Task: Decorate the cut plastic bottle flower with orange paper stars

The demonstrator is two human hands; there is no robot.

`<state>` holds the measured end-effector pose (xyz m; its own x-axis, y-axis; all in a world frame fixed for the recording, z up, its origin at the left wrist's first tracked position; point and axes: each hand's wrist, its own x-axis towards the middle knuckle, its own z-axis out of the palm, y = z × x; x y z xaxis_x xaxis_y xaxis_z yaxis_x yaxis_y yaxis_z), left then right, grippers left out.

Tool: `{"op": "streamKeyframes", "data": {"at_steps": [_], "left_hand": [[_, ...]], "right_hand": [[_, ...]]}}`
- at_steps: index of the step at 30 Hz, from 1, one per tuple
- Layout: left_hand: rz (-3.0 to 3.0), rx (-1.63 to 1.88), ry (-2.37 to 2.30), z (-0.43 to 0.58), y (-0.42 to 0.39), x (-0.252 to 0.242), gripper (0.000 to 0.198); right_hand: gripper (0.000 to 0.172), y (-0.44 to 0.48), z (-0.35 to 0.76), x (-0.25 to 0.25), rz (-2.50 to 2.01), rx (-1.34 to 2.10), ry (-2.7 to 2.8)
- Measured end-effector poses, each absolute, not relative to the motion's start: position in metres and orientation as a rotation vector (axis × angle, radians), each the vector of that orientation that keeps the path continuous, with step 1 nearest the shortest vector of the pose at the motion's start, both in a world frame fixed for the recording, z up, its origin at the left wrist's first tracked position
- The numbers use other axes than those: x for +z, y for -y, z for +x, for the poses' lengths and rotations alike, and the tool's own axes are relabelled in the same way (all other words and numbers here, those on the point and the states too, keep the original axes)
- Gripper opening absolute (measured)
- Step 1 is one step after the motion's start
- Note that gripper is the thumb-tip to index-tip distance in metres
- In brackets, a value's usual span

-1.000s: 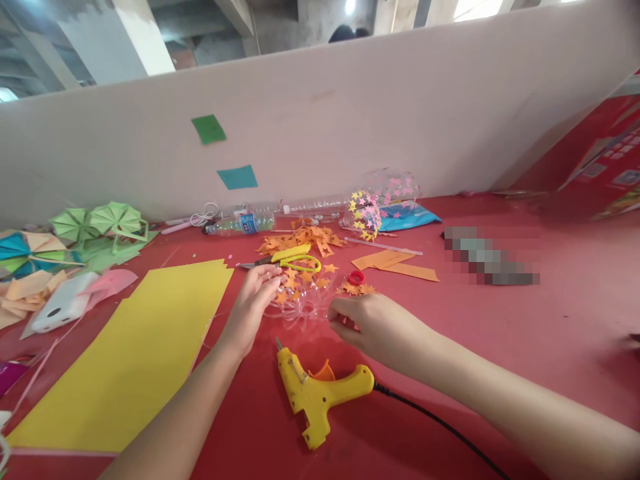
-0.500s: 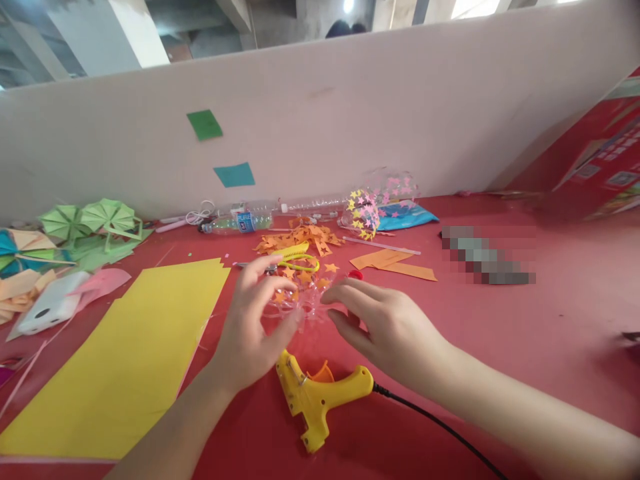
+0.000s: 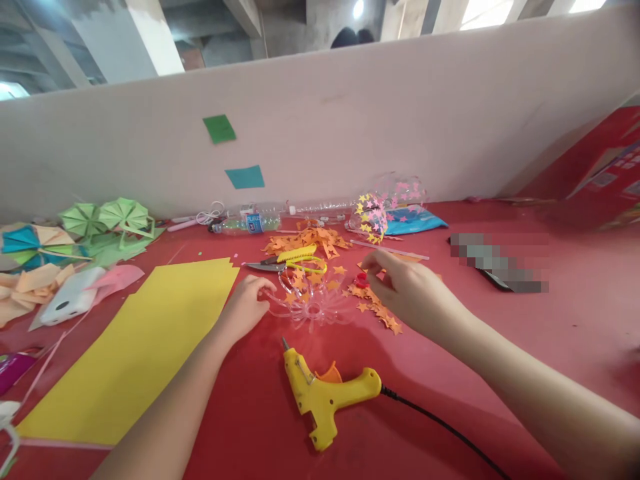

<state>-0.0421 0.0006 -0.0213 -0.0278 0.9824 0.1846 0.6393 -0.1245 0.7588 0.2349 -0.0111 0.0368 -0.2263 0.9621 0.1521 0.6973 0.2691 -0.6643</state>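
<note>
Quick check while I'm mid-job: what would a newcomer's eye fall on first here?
Probably the bright yellow glue gun lying on the red tabletop, front and centre, nozzle pointing away. Next, the large yellow paper to its left. Just beyond the gun, the clear, petal-like plastic piece sits between the left hand and right hand, with orange stars scattered by the right one.

We face a pale partition (image 3: 310,127) that stands along the far edge of a red tabletop (image 3: 595,280) and bears a green square (image 3: 219,129) above a blue square (image 3: 245,177). Over its top we see concrete beams (image 3: 244,15), a pale column (image 3: 117,43), a glowing light (image 3: 358,9) and, toward the right, bright openings (image 3: 487,12).
</note>
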Motion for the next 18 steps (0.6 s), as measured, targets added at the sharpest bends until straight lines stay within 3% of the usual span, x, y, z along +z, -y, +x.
{"op": "streamKeyframes", "data": {"at_steps": [5, 8, 13, 18], "left_hand": [[1.936, 0.889, -1.564, -0.024, 0.010, -0.025, 0.025], [1.951, 0.871, -1.509, -0.018, 0.012, -0.027, 0.028], [1.902, 0.899, -1.442, -0.016, 0.012, -0.022, 0.028], [1.802, 0.930, -1.355, -0.011, 0.019, -0.013, 0.030]], "right_hand": [[0.025, -0.003, 0.228, 0.009, -1.400, 1.155, 1.951], [0.023, -0.002, 0.218, -0.003, -1.328, 1.317, 1.843], [0.008, 0.003, 0.209, -0.004, -1.238, 1.385, 1.696], [0.006, 0.006, 0.210, 0.002, -1.193, 1.341, 1.621]]}}
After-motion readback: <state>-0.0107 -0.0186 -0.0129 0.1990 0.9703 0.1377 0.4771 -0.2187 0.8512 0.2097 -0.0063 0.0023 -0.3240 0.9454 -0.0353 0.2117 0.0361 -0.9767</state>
